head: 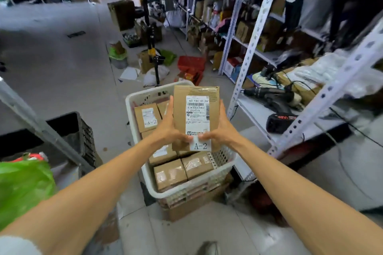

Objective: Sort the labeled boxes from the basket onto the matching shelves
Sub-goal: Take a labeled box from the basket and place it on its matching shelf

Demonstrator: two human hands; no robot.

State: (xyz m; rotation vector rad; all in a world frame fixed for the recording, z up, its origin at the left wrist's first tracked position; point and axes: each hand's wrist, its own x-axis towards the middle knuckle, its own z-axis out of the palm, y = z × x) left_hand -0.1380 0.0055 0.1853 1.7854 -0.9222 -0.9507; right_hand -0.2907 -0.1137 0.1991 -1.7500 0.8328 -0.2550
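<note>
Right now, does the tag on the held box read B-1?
No, the white tag on the box reads A-2, with the left hand and right hand gripping its sides above the basket.

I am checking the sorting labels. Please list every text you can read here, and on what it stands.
"A-2": white sticker at the bottom of the held box.
"A-2": label of a second box in the basket.
Fine print of the held box's shipping label: too blurred to read.
Red mark on the black device: unreadable.
</note>
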